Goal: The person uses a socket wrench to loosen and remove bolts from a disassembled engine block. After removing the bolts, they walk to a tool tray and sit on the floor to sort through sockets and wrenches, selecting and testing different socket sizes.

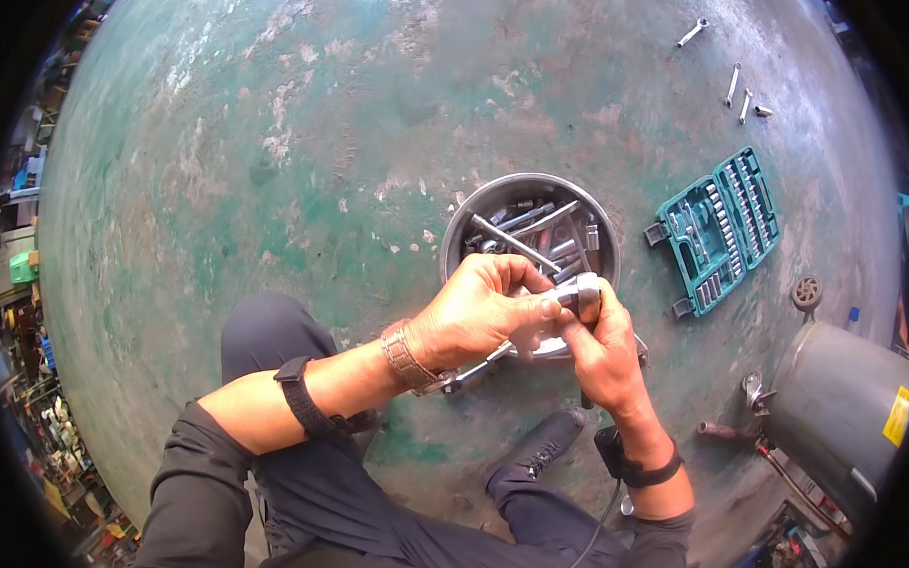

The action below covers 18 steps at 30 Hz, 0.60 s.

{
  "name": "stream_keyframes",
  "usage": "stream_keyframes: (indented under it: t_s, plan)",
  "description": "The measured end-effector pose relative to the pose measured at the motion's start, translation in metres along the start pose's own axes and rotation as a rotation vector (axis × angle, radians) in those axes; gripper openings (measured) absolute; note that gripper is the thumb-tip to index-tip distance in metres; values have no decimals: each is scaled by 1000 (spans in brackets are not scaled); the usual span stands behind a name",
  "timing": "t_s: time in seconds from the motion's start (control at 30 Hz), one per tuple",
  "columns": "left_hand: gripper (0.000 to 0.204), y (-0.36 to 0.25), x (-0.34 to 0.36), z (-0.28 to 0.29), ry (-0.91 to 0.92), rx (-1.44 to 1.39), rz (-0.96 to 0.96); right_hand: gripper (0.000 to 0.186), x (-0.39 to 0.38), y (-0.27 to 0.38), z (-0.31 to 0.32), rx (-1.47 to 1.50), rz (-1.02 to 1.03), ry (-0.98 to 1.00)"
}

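My left hand (481,313) is closed at its fingertips on a small dark cylindrical fitting (565,298) against the steel head of a ratchet-like tool (588,295). My right hand (602,354) grips that tool from the right, with a dark handle end showing below my fingers. Both hands meet over the near rim of a round metal pan (453,234), which holds bars, sockets and other metal tools (518,242). Some metal bars lie at the pan's near side, partly hidden by my hands.
An open teal socket case (708,235) lies right of the pan. Several wrenches (734,84) are spread farther back. A grey tank (834,411) with a wheel stands at lower right. Cluttered goods (26,349) line the left edge. My legs (372,507) are bent on the floor.
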<state>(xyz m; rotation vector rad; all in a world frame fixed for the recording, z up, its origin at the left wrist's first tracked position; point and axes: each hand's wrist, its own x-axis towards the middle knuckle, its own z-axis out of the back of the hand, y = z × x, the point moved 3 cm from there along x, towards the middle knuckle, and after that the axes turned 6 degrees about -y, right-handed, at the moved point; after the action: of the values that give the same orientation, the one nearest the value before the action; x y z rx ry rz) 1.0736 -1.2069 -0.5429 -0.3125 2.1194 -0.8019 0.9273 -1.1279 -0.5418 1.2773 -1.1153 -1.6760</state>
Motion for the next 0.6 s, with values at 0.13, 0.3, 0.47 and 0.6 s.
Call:
stream_keyframes:
  t_s: [0.13,0.3,0.47,0.6]
  plan:
    - [22,-7,0,3,54,21,84,11,6,0,4,-92,42,60]
    - [14,-13,4,-7,-6,13,-80,7,13,0,37,28,15,-86]
    - [17,-18,8,2,-194,169,-150,8,25,-20,80,195,-207,-319]
    - [20,-14,9,4,-213,227,-135,9,25,-43,89,172,-278,-305]
